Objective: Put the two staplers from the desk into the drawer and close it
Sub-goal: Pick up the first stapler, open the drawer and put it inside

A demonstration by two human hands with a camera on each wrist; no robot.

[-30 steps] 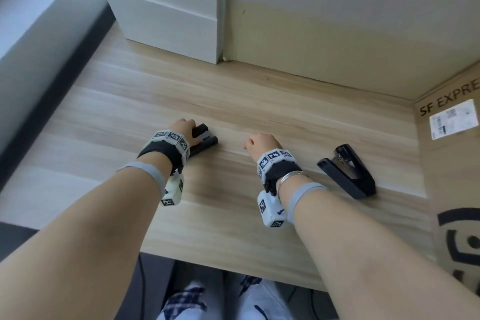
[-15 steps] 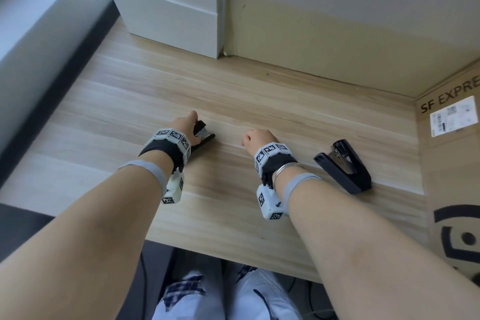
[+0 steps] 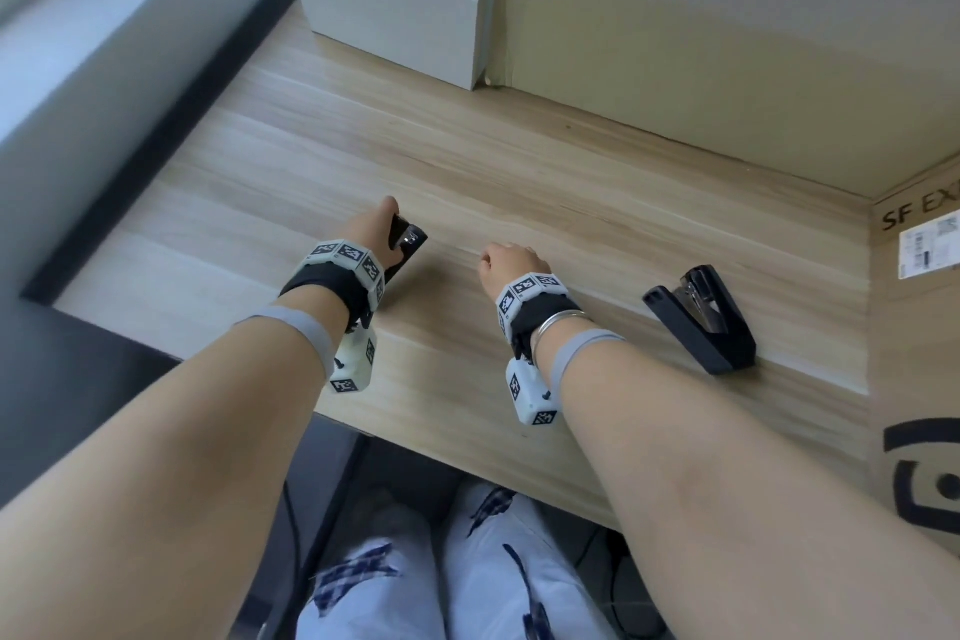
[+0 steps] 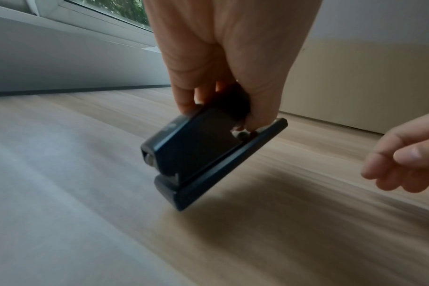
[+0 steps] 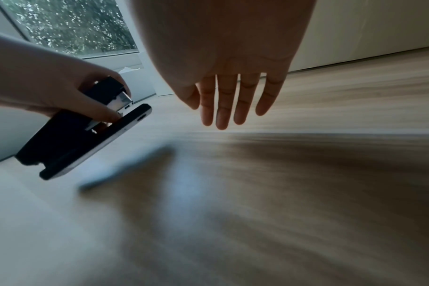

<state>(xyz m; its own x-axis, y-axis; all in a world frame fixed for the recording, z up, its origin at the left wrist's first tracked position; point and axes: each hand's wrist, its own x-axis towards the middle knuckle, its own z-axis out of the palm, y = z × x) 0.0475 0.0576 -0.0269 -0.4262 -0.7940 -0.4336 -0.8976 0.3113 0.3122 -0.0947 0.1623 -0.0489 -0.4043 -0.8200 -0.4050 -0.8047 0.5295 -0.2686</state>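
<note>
Since a second ago your left hand (image 4: 223,63) has tipped the small black stapler (image 4: 203,154) up off the desk (image 3: 519,172). It's rigid, smooth plastic; pinch across its sides. Your right hand (image 5: 230,81) hovers relaxed, empty. Second stapler (image 3: 701,322) lies further right.

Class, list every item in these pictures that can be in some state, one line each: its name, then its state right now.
Left hand: grips the small stapler.
Small black stapler: held tilted, clear of the desk.
Right hand: fingers straight, holds nothing, above the desk.
Larger black stapler: lying on the desk, mouth open, untouched.
Cardboard box: standing at the desk's right end.
Wooden desk: bears the larger stapler.
</note>
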